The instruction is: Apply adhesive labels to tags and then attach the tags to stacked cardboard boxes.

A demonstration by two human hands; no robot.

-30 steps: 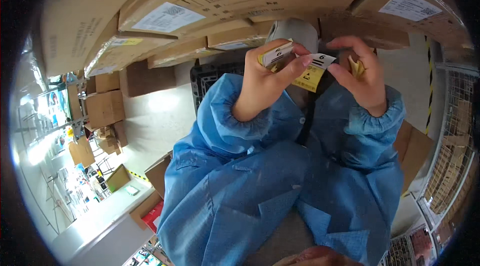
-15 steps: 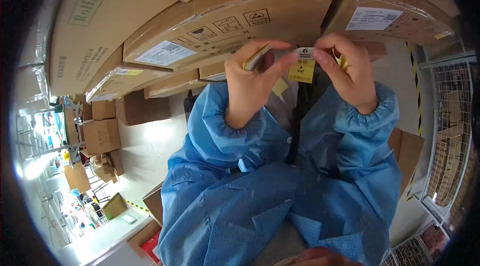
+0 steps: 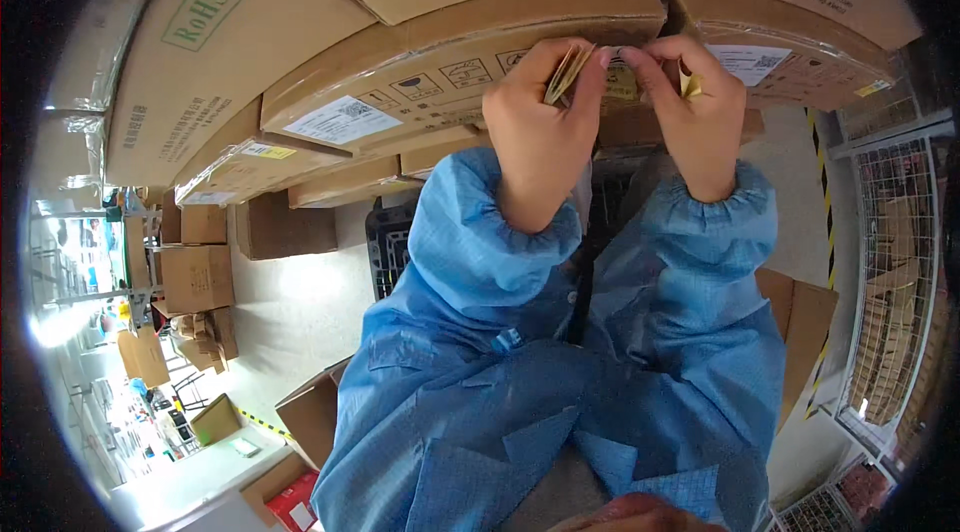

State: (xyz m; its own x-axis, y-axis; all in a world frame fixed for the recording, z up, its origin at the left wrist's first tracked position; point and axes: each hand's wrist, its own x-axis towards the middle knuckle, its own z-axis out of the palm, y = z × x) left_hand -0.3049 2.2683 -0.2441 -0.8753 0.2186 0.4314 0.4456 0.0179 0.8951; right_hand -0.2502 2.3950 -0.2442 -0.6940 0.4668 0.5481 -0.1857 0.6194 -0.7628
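Holding a thin fanned stack of tan paper slips between thumb and forefingers, the left hand is raised against the face of a brown cardboard carton in a stacked wall of boxes. The left grip is clamped on that stack, its upper edges poking out above the fingertips. Just beside it, the right hand pinches a small yellow label at its fingertips, so this grip too is closed on its piece, and its forefinger reaches toward a yellow sticker on the carton between the two hands.

Compared with a second ago, both hands have risen and drawn closer to the carton, and the white and yellow tag that hung between them then no longer shows; by the look of it, the labelling work has moved up to the box surface itself.

Blue smock sleeves with gathered cuffs cover both forearms. A white printed label lies on the carton to the left. A wire mesh cage stands at the right, and smaller cardboard boxes rest on the pale floor at the left.
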